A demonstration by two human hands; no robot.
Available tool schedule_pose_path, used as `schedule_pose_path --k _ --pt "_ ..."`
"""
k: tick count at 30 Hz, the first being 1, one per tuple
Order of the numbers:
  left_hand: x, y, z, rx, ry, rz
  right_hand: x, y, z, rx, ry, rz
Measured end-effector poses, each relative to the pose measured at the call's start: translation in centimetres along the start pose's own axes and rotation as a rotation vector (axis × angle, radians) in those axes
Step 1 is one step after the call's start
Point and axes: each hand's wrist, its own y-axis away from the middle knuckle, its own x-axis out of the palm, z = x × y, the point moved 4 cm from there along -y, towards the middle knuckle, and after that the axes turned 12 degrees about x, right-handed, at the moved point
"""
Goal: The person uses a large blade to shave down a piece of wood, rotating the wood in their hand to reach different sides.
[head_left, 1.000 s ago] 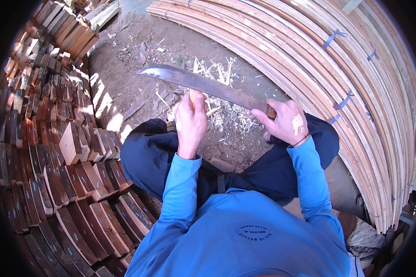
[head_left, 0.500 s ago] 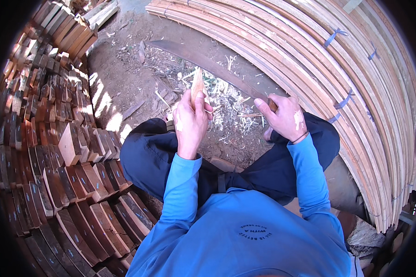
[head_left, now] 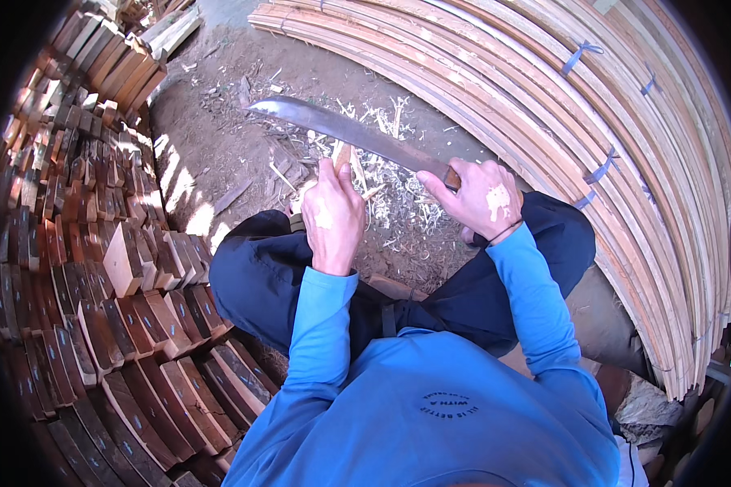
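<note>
My left hand [head_left: 335, 213] is closed round a short piece of pale wood [head_left: 343, 152], whose upper end shows past my fingers. In my right hand [head_left: 481, 199] is the wooden handle of a machete [head_left: 357, 135]. Its long blade points left and slightly away from me, crossing over the tip of the wood piece. Whether the edge touches the wood, I cannot tell. Beneath both hands lies a scatter of pale wood shavings [head_left: 398, 191] on the dirt. My palms and the lower part of the wood are hidden.
Stacks of short dark-red and brown wood blocks [head_left: 89, 276] rise close on my left. Long thin wooden strips [head_left: 495, 89], tied with blue bands [head_left: 581, 57], curve along the far and right sides. My bent legs [head_left: 260, 260] frame the bare ground [head_left: 211, 105]. A rock [head_left: 648, 410] lies at the lower right.
The machete blade has turned, now showing its shiny flat side, and come nearer, over the wood's tip. My right hand has shifted a little left and up; the wood stays in my left hand.
</note>
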Motion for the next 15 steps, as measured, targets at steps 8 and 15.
schedule_pose_path --k 8,15 --pt "-0.8 -0.1 0.4 -0.025 -0.036 -0.059 -0.5 -2.3 -0.1 0.159 -0.121 0.154" --pt "-0.9 0.2 0.0 -0.012 -0.116 -0.052 -1.0 1.7 0.5 0.064 -0.106 0.139"
